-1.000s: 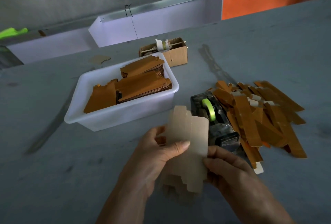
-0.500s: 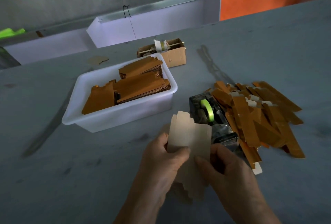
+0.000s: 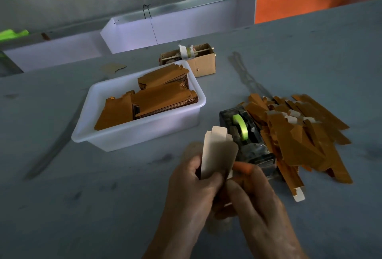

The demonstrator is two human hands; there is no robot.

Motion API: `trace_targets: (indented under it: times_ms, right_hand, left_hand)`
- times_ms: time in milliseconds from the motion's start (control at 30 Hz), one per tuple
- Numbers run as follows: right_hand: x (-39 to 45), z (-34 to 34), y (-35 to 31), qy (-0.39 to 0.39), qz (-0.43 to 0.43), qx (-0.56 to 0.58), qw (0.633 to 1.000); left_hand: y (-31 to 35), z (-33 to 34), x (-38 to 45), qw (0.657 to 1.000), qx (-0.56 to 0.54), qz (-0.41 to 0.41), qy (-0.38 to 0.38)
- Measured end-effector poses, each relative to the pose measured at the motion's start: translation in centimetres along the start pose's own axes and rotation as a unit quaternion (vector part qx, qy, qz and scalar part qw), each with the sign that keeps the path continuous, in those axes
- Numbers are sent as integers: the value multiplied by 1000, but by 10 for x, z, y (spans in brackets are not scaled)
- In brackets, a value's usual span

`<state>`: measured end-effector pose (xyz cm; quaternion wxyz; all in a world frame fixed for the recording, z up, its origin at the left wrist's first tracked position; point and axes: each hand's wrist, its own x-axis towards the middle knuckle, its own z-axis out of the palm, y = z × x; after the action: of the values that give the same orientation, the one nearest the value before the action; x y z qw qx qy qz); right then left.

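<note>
so, midway i'd judge: left hand (image 3: 194,192) and right hand (image 3: 254,200) both pinch one part-folded carton blank (image 3: 217,153); folded pile (image 3: 297,140) lies right, flat stock waits in the far-left tub (image 3: 132,134).

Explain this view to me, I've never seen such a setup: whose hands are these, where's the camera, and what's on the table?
There is no machine here: a person works with bare hands, and the one camera sits on their head, looking forward and down. The left hand and right hand both grip a pale card blank, a die-cut piece with tabs on top, held upright over the grey table. Behind it stands a white tub with stacks of brown flat blanks. To the right sits a tape dispenser with a green roll, and beside it a loose pile of brown folded pieces. A small cardboard box stands behind the tub.
</note>
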<state>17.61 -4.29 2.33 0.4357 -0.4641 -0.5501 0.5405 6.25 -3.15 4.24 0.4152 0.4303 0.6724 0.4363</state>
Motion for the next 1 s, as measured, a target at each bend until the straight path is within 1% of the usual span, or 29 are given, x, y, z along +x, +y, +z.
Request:
trace_targets:
  times_ms: [67,167,200,267,367,433,467,567,633,733,833,933,1000]
  right_hand:
    - [2,-1,0,26,-3,-17,999]
    - [8,-3,0,68,7,-21,997]
    - [9,-5,0,77,13,-19,997]
    - [11,-8,-1,78,16,-23,997]
    - [9,-12,-2,46,10,-58,997]
    - [8,-15,0,41,8,-72,997]
    - [8,-17,0,43,12,-62,997]
    - [12,-18,-2,20,78,84,993]
    - [13,-18,-4,20,113,141,983]
    - [13,-19,-3,35,128,169,977]
    - [12,-17,-1,44,141,184,972]
    - [13,-16,0,43,148,205,966]
    - [14,-16,0,44,150,211,965]
  left_hand:
    - [0,-2,-2,999,-24,-8,-44]
    - [2,-8,-5,992,-57,5,-115]
    - [3,-10,-6,988,-57,16,-140]
    - [5,-13,-7,985,-35,43,-161]
    - [2,-16,-7,988,7,53,-143]
    - [3,-18,-6,987,28,50,-148]
    - [5,-19,-6,987,35,49,-152]
    - [6,-18,-4,988,36,17,-149]
    - [4,-16,-4,989,32,3,-144]
    - [0,-12,-5,993,28,26,-114]
    - [-4,-8,-6,997,10,27,-74]
    - [-6,-4,-8,999,27,32,-30]
    - [-6,-2,-11,998,42,49,1]
